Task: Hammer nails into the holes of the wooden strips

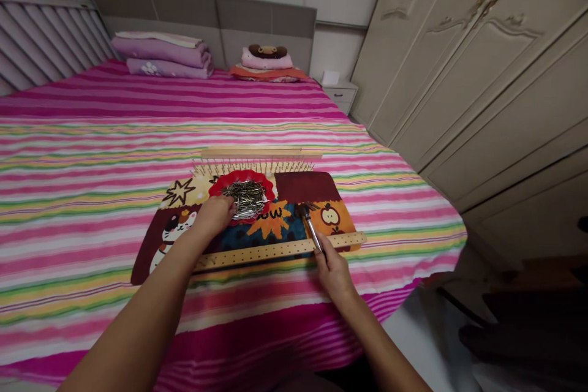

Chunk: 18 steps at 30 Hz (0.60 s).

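My left hand (219, 214) reaches over the left rim of a red scalloped dish (269, 187) heaped with loose nails (248, 196). Its fingers are drawn together at the nails; what lies between them is hidden. My right hand (333, 266) is closed round the handle of a hammer (314, 230), whose dark head points away from me over the mat. Between my forearms and the dish lies a wooden strip (275, 251) with rows of small holes, and a few nails seem to stand at its left end.
A patterned mat (307, 187) lies under the dish and holed strip. Behind the dish, a wooden strip bristles with upright nails (252, 165); more wooden strips (261, 152) lie beyond. All rest on a striped bedspread (92, 190). Folded bedding (160, 55) sits far back; wardrobes (482, 73) stand right.
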{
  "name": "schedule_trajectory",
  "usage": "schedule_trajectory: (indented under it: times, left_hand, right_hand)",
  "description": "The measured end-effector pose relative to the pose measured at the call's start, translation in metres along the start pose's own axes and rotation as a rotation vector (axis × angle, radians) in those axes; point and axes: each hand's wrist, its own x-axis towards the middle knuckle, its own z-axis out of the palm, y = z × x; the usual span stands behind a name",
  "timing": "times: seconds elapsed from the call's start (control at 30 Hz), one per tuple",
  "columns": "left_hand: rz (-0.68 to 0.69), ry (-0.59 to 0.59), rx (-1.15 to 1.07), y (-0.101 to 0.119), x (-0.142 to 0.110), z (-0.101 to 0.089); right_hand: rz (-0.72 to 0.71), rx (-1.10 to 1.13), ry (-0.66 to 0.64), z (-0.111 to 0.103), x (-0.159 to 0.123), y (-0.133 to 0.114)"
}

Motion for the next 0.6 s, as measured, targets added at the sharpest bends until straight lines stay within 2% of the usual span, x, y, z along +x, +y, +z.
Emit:
schedule_trajectory:
  times: [0.13, 0.33, 0.4, 0.6]
  left_hand:
    - [-0.037, 0.085, -0.257, -0.010, -0.001, 0.000]
    - [-0.204, 0.158, -1.108, -0.020, -0.003, 0.009]
    - [-0.264, 0.197, -1.308, -0.022, -0.004, 0.010]
    - [-0.412, 0.358, -1.567, -0.024, -0.010, 0.002]
  right_hand:
    - [-0.021, -0.008, 0.016, 0.001, 0.000, 0.001]
    - [-0.031, -0.017, 0.008, 0.001, 0.001, 0.002]
    - [-0.036, -0.022, 0.015, 0.001, 0.001, 0.003]
    - [-0.044, -0.020, 0.020, 0.003, 0.000, 0.007]
